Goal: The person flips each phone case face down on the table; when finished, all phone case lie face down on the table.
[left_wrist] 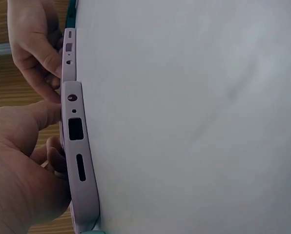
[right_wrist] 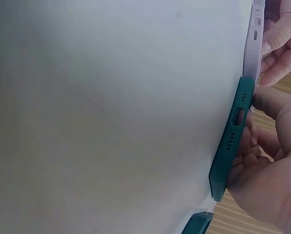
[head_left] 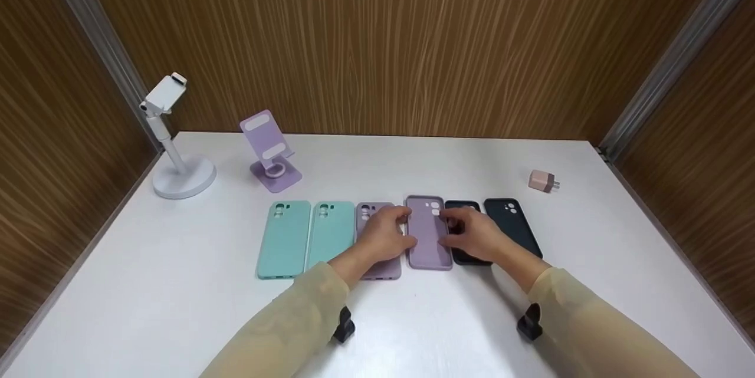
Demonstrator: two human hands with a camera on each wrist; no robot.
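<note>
A row of phone cases lies across the white table. The left pair is mint: one mint case [head_left: 284, 240] and a second mint case [head_left: 331, 230]. Beside them a purple case [head_left: 386, 272] is partly covered by my left hand [head_left: 384, 234]. Another purple case [head_left: 429, 236] lies right of it, inner side up. The thumb and a finger of my left hand hold its left edge. My right hand [head_left: 473, 232] holds its right edge likewise, above a dark case [head_left: 469, 257] that it partly hides. A second dark case [head_left: 512, 224] ends the row.
A white phone stand [head_left: 184, 177] is at the back left, with a purple folding stand [head_left: 276, 174] next to it. A pink plug adapter [head_left: 541, 181] lies at the right. Wood-patterned panels [head_left: 377, 42] rise behind the table and on both sides.
</note>
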